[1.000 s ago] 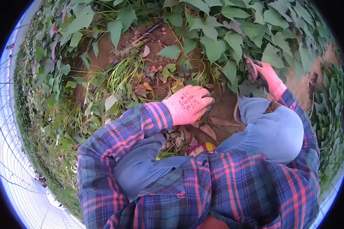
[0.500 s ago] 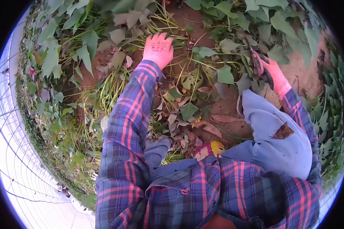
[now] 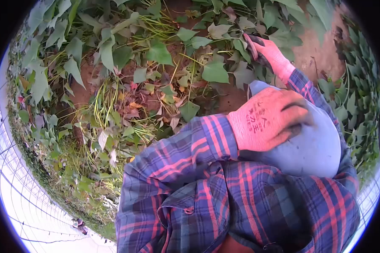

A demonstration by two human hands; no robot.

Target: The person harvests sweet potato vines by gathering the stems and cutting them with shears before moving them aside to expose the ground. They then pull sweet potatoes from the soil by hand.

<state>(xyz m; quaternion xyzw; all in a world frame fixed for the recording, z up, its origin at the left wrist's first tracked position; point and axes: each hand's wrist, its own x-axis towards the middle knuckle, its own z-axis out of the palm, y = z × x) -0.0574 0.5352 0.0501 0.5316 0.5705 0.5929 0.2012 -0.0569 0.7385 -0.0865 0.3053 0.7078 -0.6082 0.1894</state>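
Observation:
My left hand (image 3: 268, 120), in a pink glove with dark print and dark fingertips, is over my bent right knee in blue trousers (image 3: 321, 147). Its fingers are apart and slightly blurred, with nothing visible in them. Wrapped around red-handled scissors (image 3: 251, 46), my gloved right hand (image 3: 269, 54) is at the upper right among the vines. The blades point up and left into the leaves and are partly hidden. Broad green leaves (image 3: 215, 71) and thin pale stems (image 3: 156, 27) lie just left of the scissors.
Leafy vines (image 3: 71, 55) cover the ground on the left, with dry leaf litter (image 3: 139, 101) in the middle. Bare brown soil (image 3: 316, 46) shows at the upper right. A curved wall with thin ribs (image 3: 25, 189) runs along the left, and a distant person (image 3: 80, 225) appears at lower left.
My left hand has left the stems and come back right to my knee. The brown dry leaf on the knee no longer shows. My right hand with the scissors has shifted up and left.

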